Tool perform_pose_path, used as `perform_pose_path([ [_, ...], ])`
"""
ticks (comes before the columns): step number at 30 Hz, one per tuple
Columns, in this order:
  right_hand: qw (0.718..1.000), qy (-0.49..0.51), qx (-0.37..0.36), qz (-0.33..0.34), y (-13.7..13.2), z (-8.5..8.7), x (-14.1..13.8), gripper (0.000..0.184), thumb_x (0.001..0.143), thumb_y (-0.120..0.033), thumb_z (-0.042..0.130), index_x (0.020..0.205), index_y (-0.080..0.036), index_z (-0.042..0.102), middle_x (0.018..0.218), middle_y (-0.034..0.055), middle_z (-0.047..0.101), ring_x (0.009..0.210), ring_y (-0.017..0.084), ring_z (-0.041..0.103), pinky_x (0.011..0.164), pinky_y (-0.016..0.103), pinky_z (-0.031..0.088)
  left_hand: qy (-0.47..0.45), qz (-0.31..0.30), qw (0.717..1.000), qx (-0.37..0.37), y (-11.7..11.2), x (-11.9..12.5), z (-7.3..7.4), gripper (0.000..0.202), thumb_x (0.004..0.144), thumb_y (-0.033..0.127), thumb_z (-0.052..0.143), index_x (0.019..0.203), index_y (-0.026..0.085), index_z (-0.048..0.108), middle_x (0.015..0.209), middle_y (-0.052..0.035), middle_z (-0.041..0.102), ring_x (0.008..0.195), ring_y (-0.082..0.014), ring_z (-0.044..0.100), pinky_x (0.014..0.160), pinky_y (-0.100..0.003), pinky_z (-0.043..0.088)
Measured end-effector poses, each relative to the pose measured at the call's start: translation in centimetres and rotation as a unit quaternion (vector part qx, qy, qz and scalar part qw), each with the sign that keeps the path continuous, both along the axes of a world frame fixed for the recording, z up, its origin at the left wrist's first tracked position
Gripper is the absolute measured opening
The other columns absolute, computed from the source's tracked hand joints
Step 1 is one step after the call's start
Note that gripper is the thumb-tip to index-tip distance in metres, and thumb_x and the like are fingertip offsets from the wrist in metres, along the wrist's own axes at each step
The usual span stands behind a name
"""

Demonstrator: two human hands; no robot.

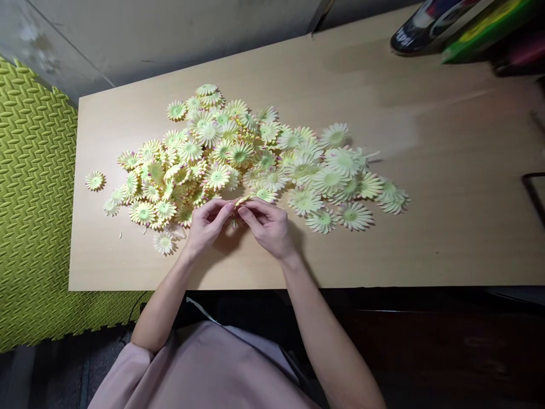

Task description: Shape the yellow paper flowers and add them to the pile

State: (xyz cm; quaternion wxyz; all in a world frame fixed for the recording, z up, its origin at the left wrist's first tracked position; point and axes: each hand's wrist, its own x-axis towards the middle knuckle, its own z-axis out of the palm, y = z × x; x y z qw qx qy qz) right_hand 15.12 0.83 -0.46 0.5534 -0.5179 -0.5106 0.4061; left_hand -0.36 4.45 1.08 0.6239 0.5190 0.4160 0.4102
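Just above the front part of the table, my left hand (212,220) and my right hand (267,223) meet with thumbs and fingers pinched. Between them they hold a pale yellow artificial flower head (242,200), seen nearly edge-on and mostly covered by the fingers. Behind and left of the hands lies a heaped pile of yellow-green flower heads (217,177), some with pinkish petal tips. A looser spread of paler flower heads (330,180) reaches to the right. One flower head (164,243) lies alone near my left wrist.
The light wood table (426,244) meets a grey wall (170,28) at the back. A dark Pepsi bottle (419,28) and a green package (485,31) stand at the far right corner. Green foam matting (34,199) borders the left side. A single flower head (95,180) sits near the left edge.
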Motion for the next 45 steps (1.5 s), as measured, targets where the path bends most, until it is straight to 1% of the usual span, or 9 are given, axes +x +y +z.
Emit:
perform_pose_path([
  [5,1.000,0.018,0.003,0.000,0.07,-0.19,-0.16,0.022,0.084,-0.045,0.074,0.091,-0.024,0.072,0.091,0.0048,0.071,0.084,0.019,0.069,0.075,0.033,0.062,0.010,-0.005,1.000,0.014,0.04,0.04,0.01,0.032,0.085,0.048,0.072,0.089,0.016,0.075,0.086,-0.0048,0.073,0.074,-0.0128,0.064,0.072,-0.024,0.052],
  [10,1.000,0.016,0.001,-0.003,0.10,-0.08,-0.19,0.020,0.087,-0.043,0.071,0.085,-0.023,0.070,0.085,0.0030,0.068,0.077,0.016,0.066,0.069,0.030,0.059,0.017,-0.007,0.999,0.033,0.06,0.16,0.35,0.031,0.086,0.047,0.072,0.087,0.016,0.075,0.081,-0.0037,0.072,0.069,-0.0112,0.061,0.068,-0.024,0.049],
  [15,1.000,0.007,-0.001,-0.001,0.03,-0.17,-0.17,0.020,0.089,-0.043,0.070,0.088,-0.023,0.071,0.087,0.0033,0.068,0.079,0.016,0.067,0.069,0.030,0.058,0.015,-0.008,1.000,0.026,0.11,0.13,0.45,0.033,0.085,0.048,0.072,0.086,0.016,0.075,0.080,-0.0033,0.071,0.069,-0.0113,0.061,0.069,-0.024,0.049],
  [21,1.000,0.009,0.017,-0.001,-0.08,0.03,-0.33,0.014,0.091,-0.036,0.068,0.088,-0.023,0.071,0.088,0.0031,0.066,0.080,0.016,0.066,0.068,0.028,0.057,0.006,-0.007,1.000,0.025,0.12,0.13,0.33,0.032,0.085,0.047,0.072,0.087,0.015,0.075,0.080,-0.0030,0.071,0.070,-0.0109,0.060,0.070,-0.023,0.049],
  [26,1.000,-0.002,0.025,-0.004,-0.08,0.04,-0.36,0.016,0.091,-0.038,0.068,0.090,-0.022,0.071,0.089,0.0051,0.068,0.083,0.018,0.067,0.069,0.030,0.059,-0.001,-0.009,1.000,0.024,0.12,0.12,0.31,0.031,0.084,0.045,0.074,0.087,0.014,0.075,0.081,-0.0029,0.070,0.070,-0.0096,0.060,0.069,-0.022,0.049],
  [35,0.999,-0.005,0.034,0.003,-0.12,-0.18,-0.13,0.011,0.092,-0.033,0.068,0.093,-0.024,0.072,0.095,0.0049,0.068,0.087,0.018,0.068,0.072,0.030,0.059,-0.005,-0.007,1.000,0.018,0.20,0.01,-0.10,0.030,0.085,0.045,0.073,0.088,0.015,0.075,0.080,-0.0028,0.071,0.070,-0.0097,0.061,0.070,-0.021,0.050],
  [45,0.999,-0.016,0.028,0.006,-0.07,-0.50,-0.03,0.015,0.092,-0.038,0.067,0.094,-0.024,0.073,0.096,0.0057,0.069,0.089,0.019,0.068,0.073,0.032,0.059,-0.012,-0.001,1.000,0.019,0.10,0.17,0.25,0.033,0.083,0.048,0.074,0.086,0.015,0.074,0.080,-0.0030,0.071,0.070,-0.0101,0.063,0.069,-0.022,0.052],
])
